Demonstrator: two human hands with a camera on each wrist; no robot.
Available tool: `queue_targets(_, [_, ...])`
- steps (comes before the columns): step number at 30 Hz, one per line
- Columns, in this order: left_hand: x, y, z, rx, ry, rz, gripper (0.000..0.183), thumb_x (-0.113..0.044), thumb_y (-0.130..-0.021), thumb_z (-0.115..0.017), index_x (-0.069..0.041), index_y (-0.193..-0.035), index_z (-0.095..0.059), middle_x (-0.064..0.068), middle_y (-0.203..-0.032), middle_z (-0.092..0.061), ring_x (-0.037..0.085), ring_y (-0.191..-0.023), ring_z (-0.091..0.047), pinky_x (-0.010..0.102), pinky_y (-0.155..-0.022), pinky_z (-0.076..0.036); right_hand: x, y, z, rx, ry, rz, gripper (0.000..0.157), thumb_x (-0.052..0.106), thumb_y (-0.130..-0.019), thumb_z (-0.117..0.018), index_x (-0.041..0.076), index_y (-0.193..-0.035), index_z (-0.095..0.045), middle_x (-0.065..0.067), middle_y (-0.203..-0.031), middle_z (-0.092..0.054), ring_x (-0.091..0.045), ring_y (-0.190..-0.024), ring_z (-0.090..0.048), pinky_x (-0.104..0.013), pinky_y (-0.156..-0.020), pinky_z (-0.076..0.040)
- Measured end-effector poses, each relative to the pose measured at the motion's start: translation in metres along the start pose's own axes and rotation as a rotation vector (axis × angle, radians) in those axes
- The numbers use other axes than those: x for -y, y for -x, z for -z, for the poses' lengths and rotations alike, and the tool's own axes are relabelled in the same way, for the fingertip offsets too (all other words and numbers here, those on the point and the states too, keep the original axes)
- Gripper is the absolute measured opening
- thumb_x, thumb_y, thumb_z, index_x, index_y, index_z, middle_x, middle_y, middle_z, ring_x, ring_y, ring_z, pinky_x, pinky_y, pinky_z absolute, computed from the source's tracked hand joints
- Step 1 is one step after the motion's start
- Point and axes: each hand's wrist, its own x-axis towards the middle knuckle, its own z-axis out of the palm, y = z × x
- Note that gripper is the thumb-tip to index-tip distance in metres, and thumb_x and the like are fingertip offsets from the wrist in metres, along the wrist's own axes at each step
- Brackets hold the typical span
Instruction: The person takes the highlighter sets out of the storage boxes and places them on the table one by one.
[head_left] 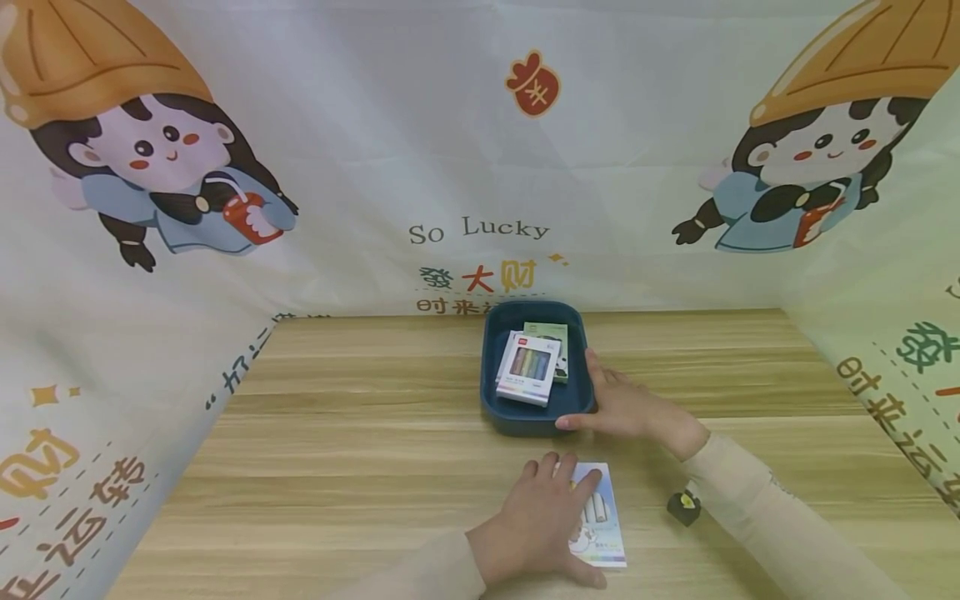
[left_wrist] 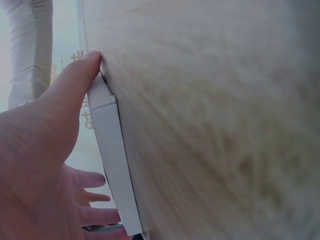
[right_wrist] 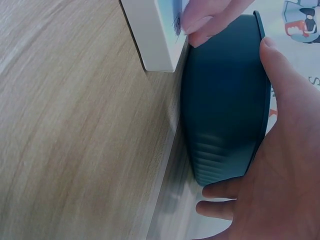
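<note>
A dark blue plastic bin (head_left: 528,425) stands on the table, with a white box of coloured sticks (head_left: 525,387) lying in it over a green box (head_left: 551,330). My right hand (head_left: 626,404) grips the bin's right side, thumb at the near rim and fingers along the side wall. Closer to me, a white and pale blue box (head_left: 611,533) lies flat on the table. My left hand (head_left: 536,521) rests over that box, fingers spread, thumb at its near end and fingertips by its far end. The left palm hides part of the box's printed top.
The wood-grain table (head_left: 337,433) runs back to a printed cloth backdrop (head_left: 375,125), which also hangs at both sides. A small dark object with a yellow spot (head_left: 684,507) shows beside the right sleeve (head_left: 772,508).
</note>
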Motion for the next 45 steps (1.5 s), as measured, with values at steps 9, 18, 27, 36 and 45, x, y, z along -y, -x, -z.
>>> queue_targets(9, [-0.003,0.002,0.006,0.031,0.053,0.015,0.116,-0.094,-0.061,-0.055,-0.027,-0.153,-0.034,0.008,-0.148,-0.045,0.027,-0.134,-0.046,0.045,-0.104,-0.047,0.000,0.000,0.000,0.000,-0.003,0.000,0.127,0.079,-0.079,-0.057,0.001,-0.158,0.007,-0.029,-0.161,-0.022,-0.050,-0.145,-0.029,-0.067,-0.110,-0.035])
queue_targets(18, [-0.002,0.007,0.010,0.026,0.069,0.010,0.115,-0.093,-0.061,-0.057,-0.026,-0.152,-0.036,0.007,-0.147,-0.046,0.027,-0.132,-0.048,0.045,-0.103,-0.047,0.000,0.001,0.000,0.007,-0.001,-0.004,0.128,0.080,-0.079,-0.057,0.002,-0.158,0.007,-0.029,-0.161,-0.022,-0.049,-0.146,-0.029,-0.064,-0.111,-0.036])
queue_targets(27, [0.012,0.023,0.007,0.053,0.124,0.042,0.115,-0.092,-0.062,-0.058,-0.025,-0.153,-0.035,0.009,-0.150,-0.045,0.028,-0.132,-0.047,0.049,-0.105,-0.045,-0.002,0.000,-0.002,0.007,-0.005,-0.006,0.128,0.080,-0.078,-0.057,0.005,-0.158,0.008,-0.026,-0.163,-0.019,-0.047,-0.147,-0.028,-0.063,-0.112,-0.035])
queue_targets(36, [0.036,0.046,0.008,0.046,0.216,0.088,0.112,-0.087,-0.066,-0.061,-0.022,-0.153,-0.034,0.013,-0.151,-0.044,0.034,-0.136,-0.045,0.055,-0.107,-0.043,-0.003,0.000,-0.002,0.016,-0.021,-0.017,0.128,0.080,-0.078,-0.056,0.007,-0.158,0.011,-0.024,-0.164,-0.015,-0.048,-0.148,-0.024,-0.065,-0.113,-0.034])
queue_targets(45, [0.050,0.055,0.013,0.029,0.193,0.121,0.111,-0.088,-0.067,-0.059,-0.020,-0.152,-0.036,0.014,-0.150,-0.046,0.036,-0.135,-0.047,0.056,-0.106,-0.044,-0.001,0.000,-0.001,0.015,-0.009,-0.008,0.126,0.078,-0.080,-0.057,0.004,-0.158,0.009,-0.025,-0.164,-0.016,-0.048,-0.148,-0.026,-0.063,-0.113,-0.034])
